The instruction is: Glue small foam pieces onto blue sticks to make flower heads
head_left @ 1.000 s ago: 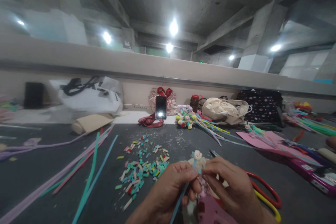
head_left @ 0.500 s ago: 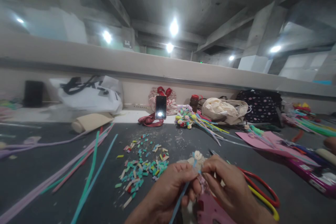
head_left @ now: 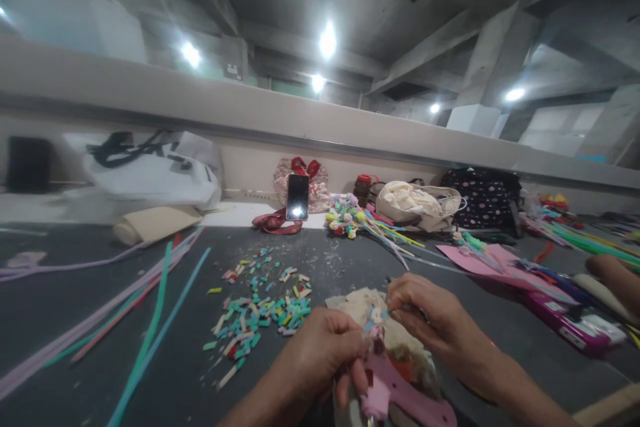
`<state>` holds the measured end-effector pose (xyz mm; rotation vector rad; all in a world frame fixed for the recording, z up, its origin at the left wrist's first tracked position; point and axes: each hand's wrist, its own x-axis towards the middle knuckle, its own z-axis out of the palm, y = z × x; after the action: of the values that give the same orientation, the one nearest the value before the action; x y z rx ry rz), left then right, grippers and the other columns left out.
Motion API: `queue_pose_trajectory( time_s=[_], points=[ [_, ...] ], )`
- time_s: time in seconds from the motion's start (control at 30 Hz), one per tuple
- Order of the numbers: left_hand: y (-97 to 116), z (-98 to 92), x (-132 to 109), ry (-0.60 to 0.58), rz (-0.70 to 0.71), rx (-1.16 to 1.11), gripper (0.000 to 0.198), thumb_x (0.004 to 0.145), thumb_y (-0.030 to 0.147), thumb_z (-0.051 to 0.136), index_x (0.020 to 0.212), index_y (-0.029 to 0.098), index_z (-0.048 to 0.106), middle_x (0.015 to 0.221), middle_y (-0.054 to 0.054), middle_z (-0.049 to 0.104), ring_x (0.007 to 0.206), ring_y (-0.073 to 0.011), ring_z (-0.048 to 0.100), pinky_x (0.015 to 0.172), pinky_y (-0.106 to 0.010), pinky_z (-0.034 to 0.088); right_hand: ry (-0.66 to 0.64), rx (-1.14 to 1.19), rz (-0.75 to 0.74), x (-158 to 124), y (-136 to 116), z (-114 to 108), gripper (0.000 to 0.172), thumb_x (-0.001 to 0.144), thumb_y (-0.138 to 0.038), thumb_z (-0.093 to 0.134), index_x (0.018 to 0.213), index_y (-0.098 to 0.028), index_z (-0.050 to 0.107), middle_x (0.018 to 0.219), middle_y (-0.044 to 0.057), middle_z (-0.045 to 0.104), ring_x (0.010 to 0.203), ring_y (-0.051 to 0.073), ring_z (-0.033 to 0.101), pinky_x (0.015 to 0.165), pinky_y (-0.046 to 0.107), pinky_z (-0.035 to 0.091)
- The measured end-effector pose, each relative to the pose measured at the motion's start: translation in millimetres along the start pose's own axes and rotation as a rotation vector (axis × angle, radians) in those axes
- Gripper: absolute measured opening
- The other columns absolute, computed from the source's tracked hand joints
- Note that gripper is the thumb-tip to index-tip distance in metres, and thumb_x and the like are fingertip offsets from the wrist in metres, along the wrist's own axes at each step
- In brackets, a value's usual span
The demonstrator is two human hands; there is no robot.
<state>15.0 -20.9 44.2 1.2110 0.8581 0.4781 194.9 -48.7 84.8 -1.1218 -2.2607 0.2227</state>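
My left hand [head_left: 333, 343] is closed in a pinch beside a small cream and light blue flower-like piece [head_left: 376, 315]. From the other side my right hand [head_left: 430, 310] pinches the light blue strip at that piece; its fingertips are close to the left ones. Just below stands a pink glue gun [head_left: 383, 383], its nozzle pointing up toward the piece. Under and behind it lies a crumpled cream cloth or pad [head_left: 357, 303], partly covered by my hands. My left fingers hide most of what they grip.
Many short coloured cuttings [head_left: 265, 307] lie left of my hands. Long coloured strips [head_left: 155, 320] stretch across the left side. A phone [head_left: 297, 197] stands at the back, near a bundle of flower-topped stems [head_left: 347, 217]. On the right are pink sheet [head_left: 493, 263] and a magenta tool [head_left: 565, 323].
My view has shifted slightly right and down. My hands have drawn a little apart around the piece, exposing the glue gun. Red and yellow handles by my right arm are now mostly hidden.
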Motion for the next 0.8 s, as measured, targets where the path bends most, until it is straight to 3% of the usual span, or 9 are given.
queue_pose_trajectory(
  time_s=[0.4, 0.8],
  points=[
    [-5.7, -2.1, 3.5, -0.035, 0.002, 0.065, 0.022, 0.066, 0.024, 0.044, 0.048, 0.014, 0.051, 0.037, 0.002, 0.055, 0.022, -0.0032, 0.034, 0.025, -0.014, 0.016, -0.099, -0.092, -0.086, 0.5, 5.3, 6.6, 0.009, 0.085, -0.015, 0.043, 0.08, -0.019, 0.05, 0.083, 0.002, 0.055, 0.079, 0.012, 0.05, 0.069, 0.026, 0.039],
    [-7.2, -1.5, 4.7, -0.025, 0.007, 0.067, 0.018, 0.065, 0.025, 0.047, 0.053, 0.013, 0.054, 0.036, 0.002, 0.054, 0.022, -0.0037, 0.033, 0.026, -0.014, 0.017, -0.113, -0.246, -0.145, 4.7, 4.1, 7.5, 0.015, 0.086, -0.02, 0.04, 0.075, -0.018, 0.05, 0.078, 0.003, 0.057, 0.073, 0.014, 0.05, 0.065, 0.027, 0.039]
  ],
)
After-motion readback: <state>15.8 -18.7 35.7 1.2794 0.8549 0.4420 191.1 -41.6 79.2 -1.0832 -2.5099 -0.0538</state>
